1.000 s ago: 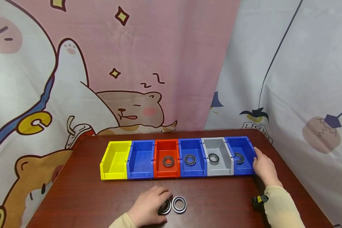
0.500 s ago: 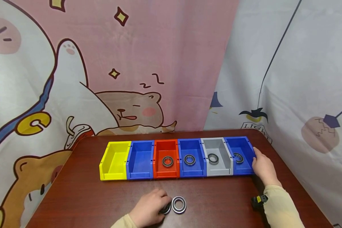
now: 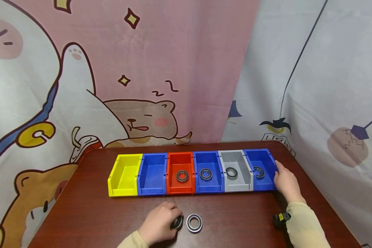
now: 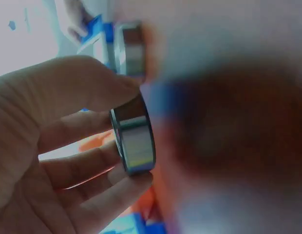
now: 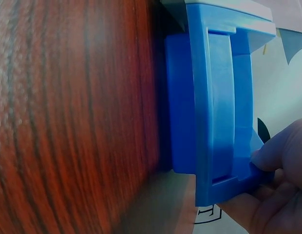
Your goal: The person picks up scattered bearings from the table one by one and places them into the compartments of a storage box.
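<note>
My left hand (image 3: pixel 161 222) pinches a metal ball bearing (image 4: pixel 137 141) between thumb and fingers, the ring standing tilted over the table. Just right of it, a second bearing (image 3: pixel 194 231) lies flat; the left wrist view catches this other bearing (image 4: pixel 131 53) beyond the thumb. At the right end of a bin row, my right hand (image 3: pixel 287 182) grips the side wall of a blue bin (image 5: pixel 202 112), thumb over the wall's edge and fingers outside. That end bin holds a bearing (image 3: pixel 263 172) near its left wall.
Leftwards from the end bin stand a grey bin (image 3: pixel 239 188), a blue bin (image 3: pixel 209 188), a red bin (image 3: pixel 181 189), another blue bin (image 3: pixel 152 172) and a yellow bin (image 3: pixel 125 172). The grey, middle blue and red bins each hold one bearing. A printed curtain (image 3: pixel 204 69) hangs behind the table.
My left hand has tipped up its bearing and drawn it slightly left, so a gap now shows beside the flat bearing. The right hand stays on the end bin.
</note>
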`<state>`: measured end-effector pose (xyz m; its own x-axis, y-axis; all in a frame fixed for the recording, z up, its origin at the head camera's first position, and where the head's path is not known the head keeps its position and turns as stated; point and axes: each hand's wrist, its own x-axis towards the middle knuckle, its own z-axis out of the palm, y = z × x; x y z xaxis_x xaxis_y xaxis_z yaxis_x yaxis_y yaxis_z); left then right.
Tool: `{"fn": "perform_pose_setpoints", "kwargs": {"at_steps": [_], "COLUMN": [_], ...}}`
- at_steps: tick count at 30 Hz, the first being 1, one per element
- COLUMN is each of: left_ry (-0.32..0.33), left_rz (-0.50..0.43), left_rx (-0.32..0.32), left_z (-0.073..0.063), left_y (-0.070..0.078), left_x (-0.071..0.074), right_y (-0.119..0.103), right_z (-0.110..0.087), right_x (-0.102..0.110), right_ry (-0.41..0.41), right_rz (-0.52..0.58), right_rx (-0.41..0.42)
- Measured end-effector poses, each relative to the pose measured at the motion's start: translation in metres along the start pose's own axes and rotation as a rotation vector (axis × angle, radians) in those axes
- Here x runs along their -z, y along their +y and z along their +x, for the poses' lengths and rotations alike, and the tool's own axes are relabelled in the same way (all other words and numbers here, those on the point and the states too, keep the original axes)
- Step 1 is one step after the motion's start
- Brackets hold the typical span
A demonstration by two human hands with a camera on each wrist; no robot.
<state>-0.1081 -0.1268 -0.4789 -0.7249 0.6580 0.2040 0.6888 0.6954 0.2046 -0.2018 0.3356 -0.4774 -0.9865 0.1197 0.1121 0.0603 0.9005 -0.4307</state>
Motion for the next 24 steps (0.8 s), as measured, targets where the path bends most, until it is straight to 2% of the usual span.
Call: {"fn": "perform_pose_setpoints", "kwargs": {"at_steps": [4, 11, 17, 24], "left_ry": [0.089, 0.215, 0.277, 0.326], "left_rz": [0.020, 0.001, 0.005, 0.018], "left_rx": [0.051, 0.240, 0.362, 0.449], "left_z": [-0.001, 0.003, 0.011, 0.023], "left_y": [-0.011, -0.030, -0.043, -0.059], "left_x": [0.012, 0.039, 0.053, 0.057], "right_y": [0.000, -0.001, 0.000, -0.001], "right_z": [-0.001, -0.001, 0.000, -0.001], "right_x": [0.000, 0.001, 0.001, 0.000], "right_ry": [-0.001, -0.009, -0.009, 0.000], "right_rz": [0.003, 0.009, 0.009, 0.004], "right_rx": [-0.002, -0.005, -0.006, 0.003]}}
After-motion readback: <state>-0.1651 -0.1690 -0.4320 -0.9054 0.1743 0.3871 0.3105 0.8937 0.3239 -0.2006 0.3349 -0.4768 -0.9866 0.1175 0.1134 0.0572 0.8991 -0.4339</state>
